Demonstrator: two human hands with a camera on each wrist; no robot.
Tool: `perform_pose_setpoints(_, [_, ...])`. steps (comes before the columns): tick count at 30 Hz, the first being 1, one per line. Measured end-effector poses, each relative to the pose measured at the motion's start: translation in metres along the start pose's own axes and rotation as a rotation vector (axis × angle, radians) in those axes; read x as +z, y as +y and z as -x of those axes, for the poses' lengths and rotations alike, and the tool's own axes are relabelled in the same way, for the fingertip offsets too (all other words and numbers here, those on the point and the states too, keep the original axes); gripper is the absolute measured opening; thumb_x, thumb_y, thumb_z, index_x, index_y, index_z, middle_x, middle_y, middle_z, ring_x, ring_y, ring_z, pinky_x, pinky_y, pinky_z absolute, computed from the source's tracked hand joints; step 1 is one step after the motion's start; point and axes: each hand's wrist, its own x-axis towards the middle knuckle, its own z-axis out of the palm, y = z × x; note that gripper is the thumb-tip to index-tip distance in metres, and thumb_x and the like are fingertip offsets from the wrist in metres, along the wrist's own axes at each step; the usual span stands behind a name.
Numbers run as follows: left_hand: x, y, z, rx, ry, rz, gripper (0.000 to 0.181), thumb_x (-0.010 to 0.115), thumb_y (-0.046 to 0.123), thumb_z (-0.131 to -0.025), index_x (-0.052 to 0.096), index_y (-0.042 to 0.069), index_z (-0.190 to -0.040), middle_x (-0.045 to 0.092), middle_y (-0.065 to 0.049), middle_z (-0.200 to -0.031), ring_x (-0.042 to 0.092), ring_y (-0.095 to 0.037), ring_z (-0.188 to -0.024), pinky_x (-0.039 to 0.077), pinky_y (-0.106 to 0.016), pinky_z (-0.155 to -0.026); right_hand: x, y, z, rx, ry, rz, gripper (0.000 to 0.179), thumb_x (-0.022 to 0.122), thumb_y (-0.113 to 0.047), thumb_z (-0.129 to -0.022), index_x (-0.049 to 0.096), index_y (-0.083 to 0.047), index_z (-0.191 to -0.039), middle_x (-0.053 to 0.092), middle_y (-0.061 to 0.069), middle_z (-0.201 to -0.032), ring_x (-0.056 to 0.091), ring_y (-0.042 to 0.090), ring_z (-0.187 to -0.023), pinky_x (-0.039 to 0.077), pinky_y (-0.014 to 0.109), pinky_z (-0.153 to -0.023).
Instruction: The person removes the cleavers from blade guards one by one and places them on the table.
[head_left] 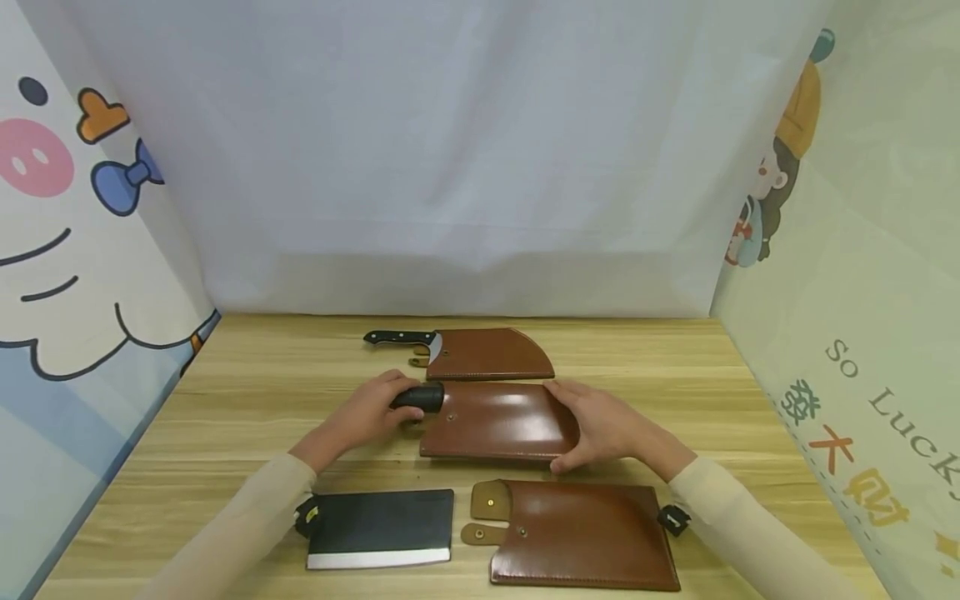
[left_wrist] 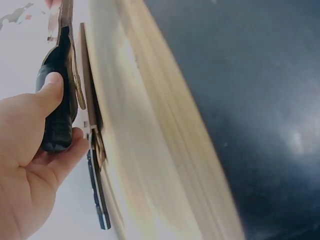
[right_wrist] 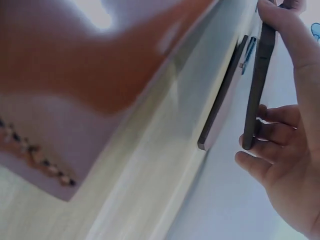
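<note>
At mid-table a brown leather sheath (head_left: 510, 421) covers the blade of a cleaver, whose black handle (head_left: 423, 398) sticks out to the left. My left hand (head_left: 367, 412) grips that handle, thumb along it in the left wrist view. Around the sheath's right end, my right hand (head_left: 607, 425) holds it between thumb and fingers at opposite edges. The right wrist view has the sheath (right_wrist: 260, 80) edge-on, raised above the table. Inside it, the blade is hidden.
Behind lies another brown sheath (head_left: 487, 354) with a black riveted knife handle (head_left: 401, 337). Nearer, a dark cleaver blade (head_left: 378, 525) with a silver edge lies partly by my left sleeve. At front right is a wide sheath (head_left: 588, 533) with its straps undone.
</note>
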Motion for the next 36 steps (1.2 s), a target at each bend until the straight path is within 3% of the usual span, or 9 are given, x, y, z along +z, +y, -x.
perform_pose_setpoints(6, [-0.008,0.002,0.005,0.030,0.024,0.035,0.047,0.076,0.033,-0.093,0.067,0.004,-0.130,0.065,-0.011,-0.117,0.057,-0.014,-0.085,0.049,-0.032,-0.069,-0.008,-0.004,0.006,-0.048,0.070,0.003,0.125,0.090,-0.060,-0.065,0.034,0.004,-0.156,0.042,0.029,-0.154,0.046,0.045,-0.140,0.042,0.056,-0.112])
perform_pose_setpoints(15, [-0.016,0.018,0.012,0.025,0.128,0.103,0.047,0.082,0.036,-0.089,0.071,0.008,-0.125,0.066,-0.007,-0.114,0.061,-0.014,-0.087,0.054,-0.031,-0.070,-0.013,-0.008,0.013,-0.081,0.131,-0.024,0.123,0.087,-0.062,-0.066,0.034,0.000,-0.158,0.040,0.026,-0.157,0.042,0.043,-0.144,0.041,0.056,-0.113])
perform_pose_setpoints(21, [-0.017,0.022,0.012,0.041,0.109,0.117,0.046,0.082,0.037,-0.089,0.073,0.009,-0.125,0.065,-0.005,-0.112,0.060,-0.012,-0.086,0.053,-0.028,-0.068,-0.013,-0.008,0.015,-0.097,0.147,-0.037,0.123,0.087,-0.064,-0.066,0.035,0.001,-0.157,0.040,0.025,-0.157,0.041,0.042,-0.144,0.041,0.056,-0.113])
perform_pose_setpoints(36, [-0.014,0.012,0.017,0.060,0.094,0.095,0.045,0.079,0.036,-0.091,0.072,0.009,-0.127,0.066,-0.004,-0.112,0.061,-0.013,-0.087,0.053,-0.028,-0.068,0.000,-0.004,0.012,-0.134,0.172,-0.027,0.120,0.087,-0.063,-0.067,0.037,0.001,-0.156,0.043,0.025,-0.156,0.041,0.043,-0.144,0.041,0.057,-0.113])
